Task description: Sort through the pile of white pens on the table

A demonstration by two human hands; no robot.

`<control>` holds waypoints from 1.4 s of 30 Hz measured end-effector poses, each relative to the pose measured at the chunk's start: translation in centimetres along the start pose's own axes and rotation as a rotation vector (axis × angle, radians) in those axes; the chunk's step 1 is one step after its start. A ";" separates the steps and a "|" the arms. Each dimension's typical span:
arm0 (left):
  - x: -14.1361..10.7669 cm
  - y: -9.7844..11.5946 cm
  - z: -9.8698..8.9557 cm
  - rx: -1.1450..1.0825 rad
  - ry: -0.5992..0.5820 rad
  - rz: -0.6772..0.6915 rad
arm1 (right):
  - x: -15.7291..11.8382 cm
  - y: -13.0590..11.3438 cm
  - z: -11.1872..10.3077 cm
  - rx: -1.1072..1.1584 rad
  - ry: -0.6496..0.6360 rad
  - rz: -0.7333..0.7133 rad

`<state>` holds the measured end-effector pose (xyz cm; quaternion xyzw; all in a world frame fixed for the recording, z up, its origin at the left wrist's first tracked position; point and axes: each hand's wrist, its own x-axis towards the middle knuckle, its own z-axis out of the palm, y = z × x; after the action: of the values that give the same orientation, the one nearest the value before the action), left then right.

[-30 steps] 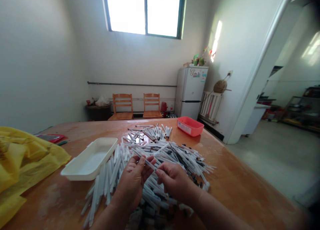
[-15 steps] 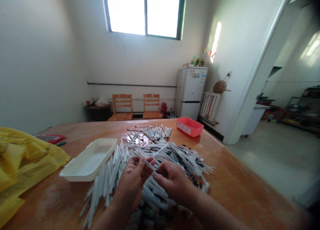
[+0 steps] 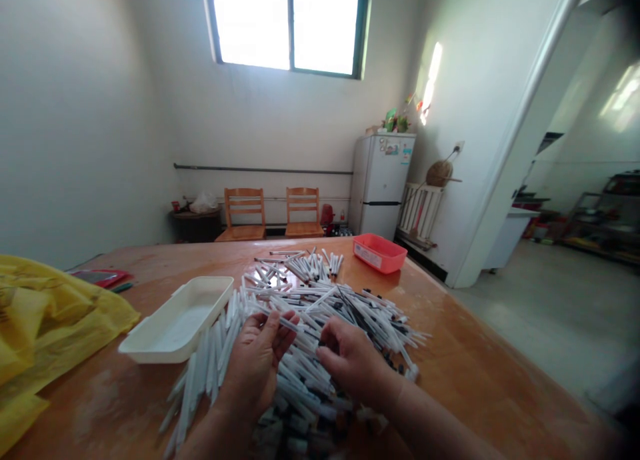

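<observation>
The left hand [image 3: 257, 357] is gripping a pale pen [image 3: 288, 323] between thumb and fingers, apparently for steadiness; the right hand [image 3: 354, 359] is pinching a small dark piece [image 3: 321, 344], apart from it, above the pen pile [image 3: 320, 303].

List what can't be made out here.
In the head view:
Small dark piece in the right hand: mostly hidden by the grip.
Label on the red box: print too small.
Yellow bag: cut off by the left edge.
Table under the pens: hidden by them.

Refrigerator [image 3: 384, 173], silver-grey; wooden chairs [image 3: 304, 230], two, left of refrigerator; radiator [image 3: 429, 205], white, right of refrigerator; greenery [image 3: 402, 123], atop refrigerator.
</observation>
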<state>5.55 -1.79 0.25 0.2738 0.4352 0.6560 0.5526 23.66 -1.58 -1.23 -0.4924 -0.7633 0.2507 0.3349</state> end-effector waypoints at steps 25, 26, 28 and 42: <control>2.4 3.2 -3.8 0.702 0.144 0.510 | 1.0 1.9 -2.9 -0.247 0.095 0.033; 2.3 3.0 -3.9 0.798 0.085 0.527 | 1.1 1.9 -3.1 -0.232 0.127 0.043; 2.4 2.4 -4.1 0.952 -0.023 0.581 | 1.3 1.9 -3.6 -0.210 0.187 0.054; 1.7 1.4 -3.7 1.377 -0.214 0.587 | 13.4 0.5 -3.1 -0.482 0.005 0.216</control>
<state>1.36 -1.12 -0.52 0.7241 0.5997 0.3259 0.0986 22.41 11.14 4.00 -0.6374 -0.7430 0.0947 0.1811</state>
